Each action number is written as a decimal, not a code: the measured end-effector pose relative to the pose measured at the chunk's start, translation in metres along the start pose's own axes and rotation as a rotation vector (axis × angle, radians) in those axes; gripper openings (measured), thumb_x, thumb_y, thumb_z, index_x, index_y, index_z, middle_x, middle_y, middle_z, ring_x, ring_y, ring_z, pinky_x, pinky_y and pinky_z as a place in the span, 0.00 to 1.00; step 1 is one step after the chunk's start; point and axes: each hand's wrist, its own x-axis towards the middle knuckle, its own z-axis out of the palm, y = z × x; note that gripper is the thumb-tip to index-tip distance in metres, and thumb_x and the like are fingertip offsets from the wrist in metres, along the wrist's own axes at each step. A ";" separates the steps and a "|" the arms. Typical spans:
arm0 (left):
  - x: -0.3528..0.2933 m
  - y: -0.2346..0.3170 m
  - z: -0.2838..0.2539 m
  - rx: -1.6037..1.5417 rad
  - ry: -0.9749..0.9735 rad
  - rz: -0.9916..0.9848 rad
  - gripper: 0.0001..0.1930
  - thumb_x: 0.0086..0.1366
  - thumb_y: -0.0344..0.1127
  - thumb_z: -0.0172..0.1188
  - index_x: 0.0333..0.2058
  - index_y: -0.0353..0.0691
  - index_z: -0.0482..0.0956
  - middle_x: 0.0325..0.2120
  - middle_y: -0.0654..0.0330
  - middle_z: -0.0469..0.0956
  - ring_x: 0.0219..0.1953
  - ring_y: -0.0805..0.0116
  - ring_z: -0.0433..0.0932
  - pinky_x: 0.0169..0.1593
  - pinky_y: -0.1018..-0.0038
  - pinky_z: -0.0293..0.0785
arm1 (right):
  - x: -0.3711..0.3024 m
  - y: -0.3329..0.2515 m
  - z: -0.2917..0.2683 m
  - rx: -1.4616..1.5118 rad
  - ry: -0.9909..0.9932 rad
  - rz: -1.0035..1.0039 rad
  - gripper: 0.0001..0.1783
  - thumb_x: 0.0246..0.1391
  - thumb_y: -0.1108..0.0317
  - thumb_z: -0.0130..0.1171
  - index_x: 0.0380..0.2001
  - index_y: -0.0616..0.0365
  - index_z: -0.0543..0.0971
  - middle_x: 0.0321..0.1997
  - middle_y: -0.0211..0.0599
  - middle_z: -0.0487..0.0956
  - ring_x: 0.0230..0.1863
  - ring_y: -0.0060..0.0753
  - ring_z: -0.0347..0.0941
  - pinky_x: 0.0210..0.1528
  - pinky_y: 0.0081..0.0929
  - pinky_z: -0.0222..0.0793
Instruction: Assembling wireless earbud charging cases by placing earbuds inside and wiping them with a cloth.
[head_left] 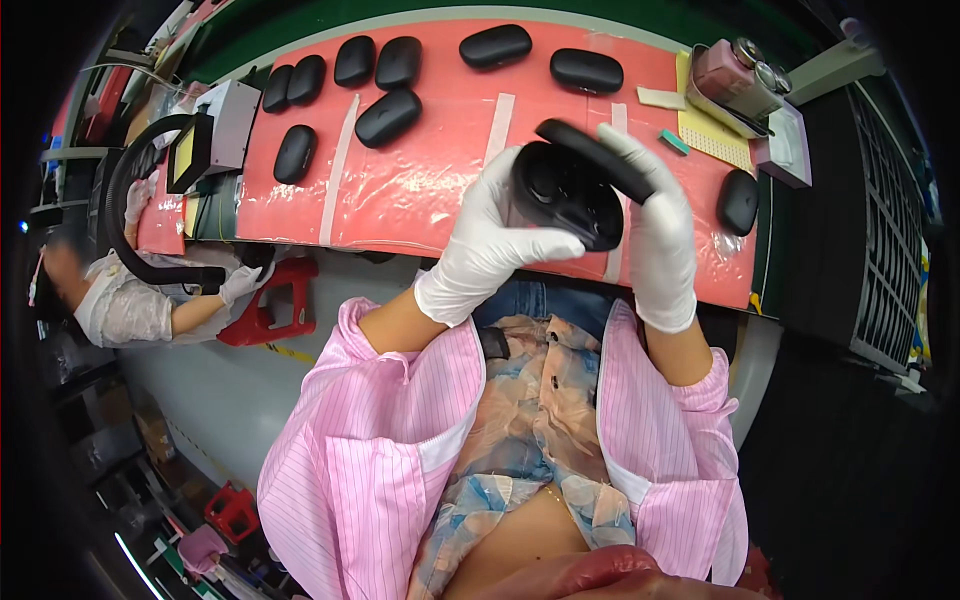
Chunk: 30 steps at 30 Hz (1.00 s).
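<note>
A black earbud charging case is held up over the front of the pink-covered table, its lid swung up and its moulded inside facing me. My left hand, in a white glove, is closed round the case's lower half, with the thumb along the near edge. At the lid's outer side, my white-gloved right hand grips it with slightly blurred fingers. Whether earbuds sit in the dark hollows, I cannot tell. Several closed black cases of the same kind lie beyond, and another closed case rests at the right.
A grey box with a yellow panel and a black hose stand left. At the back right are a metal-lidded container, a white tray and a small green block. A co-worker's gloved hand is near a red stool.
</note>
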 end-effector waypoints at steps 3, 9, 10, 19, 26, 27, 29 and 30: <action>0.004 0.004 -0.002 -0.103 -0.004 -0.098 0.33 0.45 0.22 0.74 0.51 0.37 0.69 0.45 0.62 0.76 0.48 0.71 0.76 0.54 0.73 0.74 | -0.011 0.010 -0.005 -0.646 -0.125 -0.458 0.25 0.56 0.69 0.48 0.56 0.68 0.71 0.55 0.41 0.75 0.57 0.33 0.70 0.61 0.30 0.63; 0.008 -0.004 -0.003 -0.099 -0.055 -0.110 0.33 0.45 0.21 0.74 0.51 0.35 0.69 0.46 0.60 0.76 0.48 0.70 0.76 0.54 0.72 0.74 | -0.004 0.010 -0.019 -0.789 0.197 -0.793 0.28 0.47 0.64 0.66 0.53 0.59 0.74 0.56 0.47 0.72 0.59 0.47 0.67 0.63 0.38 0.61; 0.010 -0.004 -0.004 -0.100 -0.052 -0.114 0.33 0.45 0.21 0.74 0.51 0.35 0.69 0.46 0.60 0.76 0.48 0.70 0.76 0.54 0.72 0.74 | -0.011 0.006 -0.018 -0.891 0.129 -0.814 0.26 0.44 0.64 0.68 0.49 0.55 0.77 0.54 0.46 0.73 0.59 0.49 0.66 0.62 0.40 0.61; 0.009 -0.008 -0.001 -0.081 -0.092 -0.199 0.35 0.45 0.21 0.73 0.53 0.35 0.67 0.49 0.59 0.74 0.50 0.69 0.75 0.56 0.72 0.73 | -0.024 -0.005 -0.039 -0.529 0.343 -0.606 0.05 0.54 0.77 0.58 0.35 0.61 0.81 0.46 0.38 0.76 0.55 0.36 0.69 0.59 0.33 0.62; 0.013 -0.012 -0.004 -0.154 -0.096 -0.292 0.32 0.51 0.27 0.68 0.55 0.36 0.66 0.50 0.56 0.73 0.52 0.64 0.75 0.56 0.65 0.72 | -0.065 0.003 -0.145 -1.317 0.654 -0.817 0.10 0.49 0.85 0.62 0.35 0.61 0.79 0.37 0.37 0.80 0.39 0.31 0.76 0.45 0.27 0.72; 0.017 -0.015 -0.015 -0.318 -0.181 -0.403 0.32 0.56 0.35 0.65 0.58 0.34 0.63 0.53 0.52 0.72 0.51 0.62 0.76 0.54 0.63 0.76 | -0.068 0.001 -0.152 -1.453 0.669 -0.861 0.11 0.46 0.84 0.64 0.33 0.60 0.81 0.33 0.35 0.80 0.37 0.34 0.76 0.43 0.28 0.72; 0.025 -0.014 -0.021 -0.505 -0.074 -0.556 0.31 0.60 0.41 0.61 0.58 0.30 0.64 0.54 0.48 0.72 0.48 0.60 0.79 0.49 0.63 0.80 | -0.073 0.002 -0.163 -1.572 0.663 -0.896 0.11 0.44 0.84 0.65 0.32 0.58 0.82 0.32 0.34 0.80 0.36 0.36 0.76 0.41 0.28 0.72; 0.024 -0.018 -0.024 -0.422 -0.026 -0.512 0.30 0.61 0.42 0.61 0.56 0.27 0.66 0.52 0.44 0.74 0.45 0.59 0.81 0.45 0.66 0.83 | -0.075 0.003 -0.170 -1.641 0.635 -0.896 0.11 0.43 0.83 0.67 0.32 0.58 0.82 0.32 0.34 0.80 0.35 0.36 0.76 0.40 0.30 0.72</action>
